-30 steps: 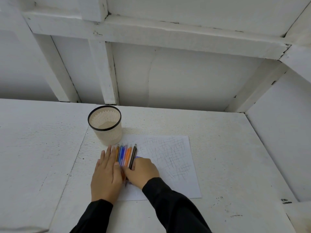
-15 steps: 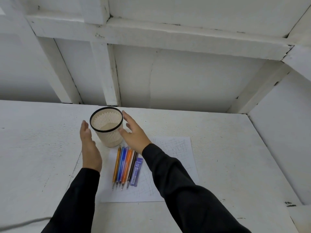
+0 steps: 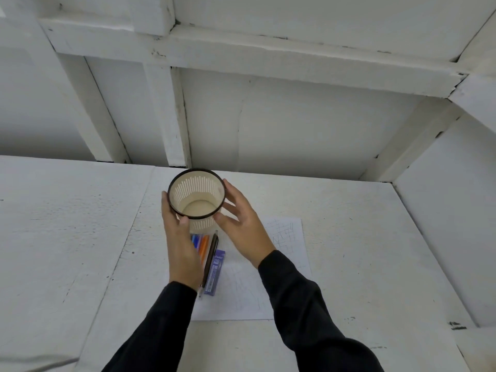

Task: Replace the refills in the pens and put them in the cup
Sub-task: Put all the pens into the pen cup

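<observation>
Head view, left hand (image 3: 180,245) and right hand (image 3: 241,224) cupping cup (image 3: 197,196), fingers spread

Pens (image 3: 204,247) on paper (image 3: 284,253) — behind, cup (image 3: 197,196)

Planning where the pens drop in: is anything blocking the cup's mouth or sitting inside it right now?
Nothing visible does. The cup looks empty and its mouth is clear; the left hand and right hand grip only its sides. The pens lie just below it on the paper.
</observation>
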A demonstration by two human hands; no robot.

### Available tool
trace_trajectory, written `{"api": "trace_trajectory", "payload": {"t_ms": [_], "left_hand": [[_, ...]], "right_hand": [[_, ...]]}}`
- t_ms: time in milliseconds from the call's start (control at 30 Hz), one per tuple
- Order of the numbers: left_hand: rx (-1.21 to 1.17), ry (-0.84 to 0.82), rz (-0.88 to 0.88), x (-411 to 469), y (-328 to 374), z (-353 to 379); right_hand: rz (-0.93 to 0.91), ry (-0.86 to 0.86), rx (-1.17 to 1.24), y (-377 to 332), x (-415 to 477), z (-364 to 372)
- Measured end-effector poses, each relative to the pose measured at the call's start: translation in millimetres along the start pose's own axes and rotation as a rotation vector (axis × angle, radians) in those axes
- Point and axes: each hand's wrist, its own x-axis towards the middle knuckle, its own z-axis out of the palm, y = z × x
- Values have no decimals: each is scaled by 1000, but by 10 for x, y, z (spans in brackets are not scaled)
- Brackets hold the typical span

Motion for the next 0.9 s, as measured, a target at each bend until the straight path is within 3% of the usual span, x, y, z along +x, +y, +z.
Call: {"api": "trace_trajectory", "payload": {"t_ms": [167, 300, 600, 833, 900], "left_hand": [[-85, -136, 17, -361, 259, 208], [-141, -187, -121, -611, 390, 319], [-38, -294, -258, -871, 273, 286], [-29, -296, -267, -867, 210, 221], [54, -317, -195, -844, 208, 161]], "right_hand": [[-30, 65, 18, 1, -342, -392], [-36, 97, 3, 78, -630, -660], [66, 82, -5, 313, -927, -873], [81, 48, 2, 416, -962, -877], [76, 66, 4, 427, -972, -876]]}}
